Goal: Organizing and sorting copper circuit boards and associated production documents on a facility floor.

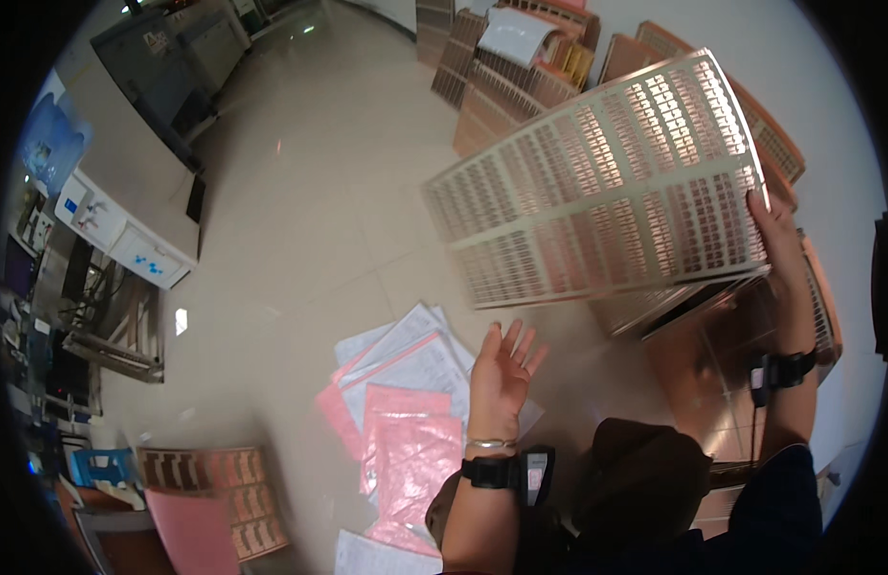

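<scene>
Hold the thin, copper-patterned rectangular panel [597,203], likely stiff but scratch-prone, by its edges: right hand [775,230] clamped at right, left hand [501,379] spread.

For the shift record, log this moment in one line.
right hand: gripping patterned panel by edge | left hand: open, empty | floor: pink packets, white papers

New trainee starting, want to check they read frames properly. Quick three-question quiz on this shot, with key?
1. Which hand grips the raised copper-patterned panel?
2. True or false: the pink sheets lie on the floor.
3. The other hand is: A) clutching paper; B) open and empty; C) on the panel's edge.

Key:
1. The right hand.
2. True.
3. B.
</scene>
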The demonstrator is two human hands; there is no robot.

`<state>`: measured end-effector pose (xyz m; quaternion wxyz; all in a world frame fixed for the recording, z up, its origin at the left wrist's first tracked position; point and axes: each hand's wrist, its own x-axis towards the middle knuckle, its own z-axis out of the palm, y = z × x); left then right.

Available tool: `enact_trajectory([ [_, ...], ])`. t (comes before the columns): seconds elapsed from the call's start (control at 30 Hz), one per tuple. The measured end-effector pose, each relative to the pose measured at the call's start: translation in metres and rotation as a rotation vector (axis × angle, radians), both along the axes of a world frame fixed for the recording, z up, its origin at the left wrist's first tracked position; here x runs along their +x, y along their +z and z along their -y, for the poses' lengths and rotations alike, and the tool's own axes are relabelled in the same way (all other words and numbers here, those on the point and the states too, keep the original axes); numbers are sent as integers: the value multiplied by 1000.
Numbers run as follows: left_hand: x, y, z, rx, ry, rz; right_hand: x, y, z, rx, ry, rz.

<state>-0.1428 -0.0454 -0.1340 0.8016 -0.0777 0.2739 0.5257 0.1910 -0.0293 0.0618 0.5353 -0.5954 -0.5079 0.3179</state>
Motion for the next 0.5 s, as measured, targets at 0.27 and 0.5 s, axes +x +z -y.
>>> enact_trajectory([
  [0.27, -194, 45, 85, 223, 0, -1102, 12, -50, -56, -135, 151, 1036],
  [0.5, -281, -89, 172, -152, -343, -1394, 65, -72, -62, 161, -198, 1490],
])
